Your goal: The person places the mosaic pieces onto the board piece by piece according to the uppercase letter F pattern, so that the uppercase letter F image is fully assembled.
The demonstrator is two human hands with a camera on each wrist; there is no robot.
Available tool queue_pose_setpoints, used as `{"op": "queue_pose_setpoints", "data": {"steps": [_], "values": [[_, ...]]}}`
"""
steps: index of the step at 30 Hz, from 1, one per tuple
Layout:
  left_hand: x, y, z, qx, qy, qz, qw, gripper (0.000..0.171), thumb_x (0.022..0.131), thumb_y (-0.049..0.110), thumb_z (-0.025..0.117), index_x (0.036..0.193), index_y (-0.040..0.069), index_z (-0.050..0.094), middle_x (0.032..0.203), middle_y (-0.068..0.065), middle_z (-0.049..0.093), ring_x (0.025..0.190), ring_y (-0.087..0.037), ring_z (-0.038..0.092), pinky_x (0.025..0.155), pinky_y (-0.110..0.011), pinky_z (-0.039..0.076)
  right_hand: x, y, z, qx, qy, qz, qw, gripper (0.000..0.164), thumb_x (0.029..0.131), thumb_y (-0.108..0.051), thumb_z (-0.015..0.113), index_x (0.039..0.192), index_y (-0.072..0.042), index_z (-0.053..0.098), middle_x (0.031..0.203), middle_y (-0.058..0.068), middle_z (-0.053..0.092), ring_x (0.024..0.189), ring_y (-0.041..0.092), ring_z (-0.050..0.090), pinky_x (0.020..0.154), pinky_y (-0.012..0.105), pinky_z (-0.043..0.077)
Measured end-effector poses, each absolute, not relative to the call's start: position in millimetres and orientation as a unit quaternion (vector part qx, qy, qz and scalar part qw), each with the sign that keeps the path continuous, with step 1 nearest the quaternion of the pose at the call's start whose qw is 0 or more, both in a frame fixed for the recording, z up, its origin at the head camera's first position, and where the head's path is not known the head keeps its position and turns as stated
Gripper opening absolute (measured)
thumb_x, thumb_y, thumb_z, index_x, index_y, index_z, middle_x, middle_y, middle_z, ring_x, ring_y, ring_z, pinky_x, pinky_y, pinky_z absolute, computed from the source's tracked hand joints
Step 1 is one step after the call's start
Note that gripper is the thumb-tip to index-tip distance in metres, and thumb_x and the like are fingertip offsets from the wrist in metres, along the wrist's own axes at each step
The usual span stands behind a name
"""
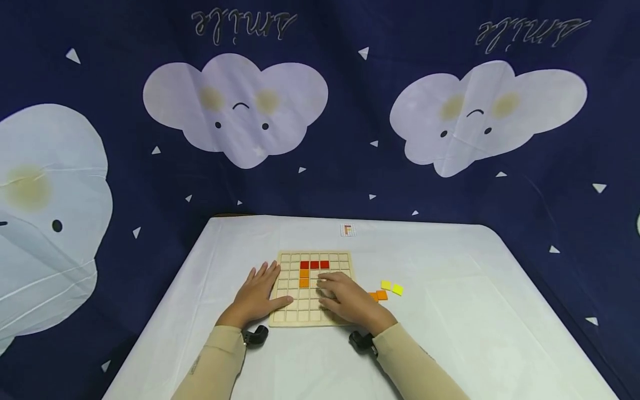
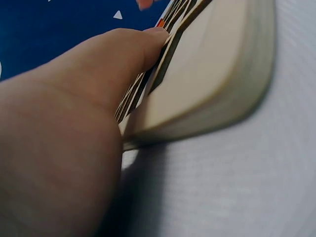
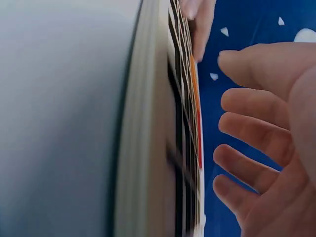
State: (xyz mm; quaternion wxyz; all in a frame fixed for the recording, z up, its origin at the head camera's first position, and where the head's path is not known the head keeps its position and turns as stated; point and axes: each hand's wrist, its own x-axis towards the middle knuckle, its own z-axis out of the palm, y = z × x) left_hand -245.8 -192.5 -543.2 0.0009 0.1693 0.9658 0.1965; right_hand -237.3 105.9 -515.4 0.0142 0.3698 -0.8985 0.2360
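Note:
A wooden grid board (image 1: 305,316) lies on the table, with three red tiles (image 1: 314,265) in a row. Two orange tiles (image 1: 304,278) run down below the leftmost red one. My left hand (image 1: 257,294) rests along the board's left edge, fingers extended and thumb (image 2: 148,42) over the grid. Over the right half of the board hovers my right hand (image 1: 346,297), its fingers loosely bent. Nothing shows between its fingers (image 3: 256,133) in the right wrist view, where they stand apart from the board's surface.
Loose orange tiles (image 1: 382,295) and two yellow tiles (image 1: 397,289) lie right of the board, partly behind the right hand. A small pattern card (image 1: 348,230) lies near the far edge of the white-covered table (image 1: 475,311). A dark blue cloud-print cloth (image 1: 350,111) hangs behind.

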Motion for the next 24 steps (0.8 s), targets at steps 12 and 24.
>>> {"op": "queue_pose_setpoints", "data": {"steps": [12,24], "values": [[-247,-194,-543,0.17,0.964,0.203,0.007,0.108,0.09,0.074,0.064,0.165,0.003,0.031,0.171,-0.013,0.024,0.158,-0.034,0.012,0.127,-0.053,0.004,-237,197,-528,0.279,-0.873,0.382,0.118,0.024,0.096,-0.006,0.079,0.12,-0.001,0.077,0.135,0.006,0.067,0.128,0.032,0.06,0.096,0.048,0.057],[-247,-193,-545,0.167,0.966,0.199,0.007,0.109,0.091,0.074,0.064,0.165,0.003,0.03,0.171,-0.013,0.023,0.159,-0.034,0.012,0.127,-0.052,0.003,-221,250,-545,0.223,-0.89,0.388,0.085,0.025,0.091,-0.01,0.085,0.115,-0.013,0.081,0.128,0.0,0.071,0.124,0.03,0.062,0.105,0.055,0.05]]}}
